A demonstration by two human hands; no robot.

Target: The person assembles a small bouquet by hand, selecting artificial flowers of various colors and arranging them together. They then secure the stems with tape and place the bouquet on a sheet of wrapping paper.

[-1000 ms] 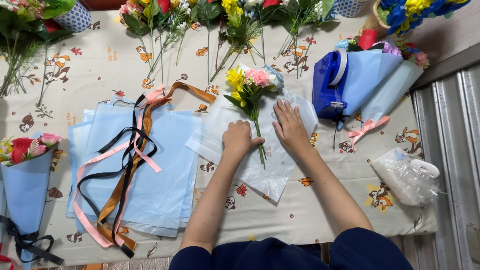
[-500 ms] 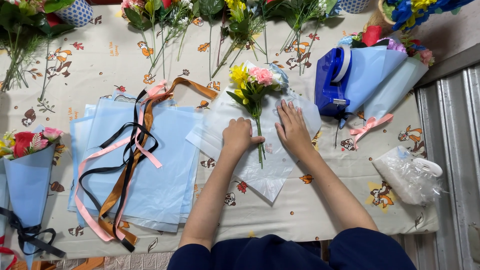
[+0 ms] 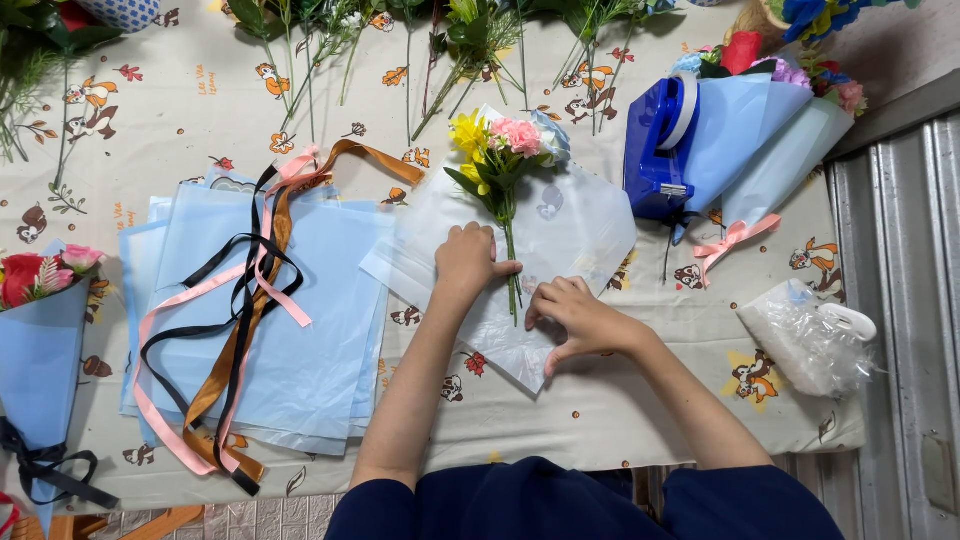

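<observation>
**Both hands on the clear wrap, small bouquet between them**

The small bouquet (image 3: 503, 165) — yellow, pink and pale blue blooms — lies on a clear wrapping sheet (image 3: 580, 225), its green stems running down between the two hands. The left hand (image 3: 468, 258) rests flat on the sheet just left of the stems, fingers loosely curled, thumb touching the stems, gripping nothing. The right hand (image 3: 575, 318) presses the sheet's lower part just right of the stems — fingers bent, fingertips down. Left of them lies a stack of light-blue sheets (image 3: 300, 360) with ribbons (image 3: 245, 300) across it; a blue tape dispenser (image 3: 660, 150) stands to the right.
</observation>
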